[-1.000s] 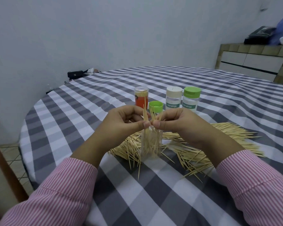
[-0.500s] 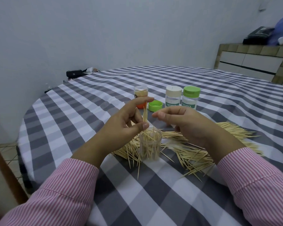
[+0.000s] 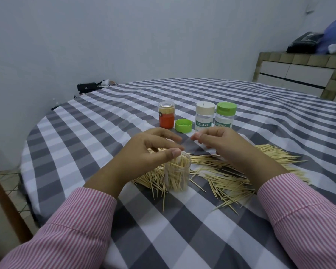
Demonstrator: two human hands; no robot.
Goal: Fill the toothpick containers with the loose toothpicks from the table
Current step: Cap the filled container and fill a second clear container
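Toothpicks lie loose in a heap on the checked table, spreading from 9 to 3 o'clock round the open clear container, approx half full. Left hand hovers over its mouth, fingers apart, holding nothing; right hand loosely curled, also empty. Sticks look light, stiff, slippery, pointy: prob best pinched mid-length in small aligned bundles.

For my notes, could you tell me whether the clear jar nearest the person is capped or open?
Open: the clear jar shows toothpicks at its uncapped mouth, and a green cap lies apart.
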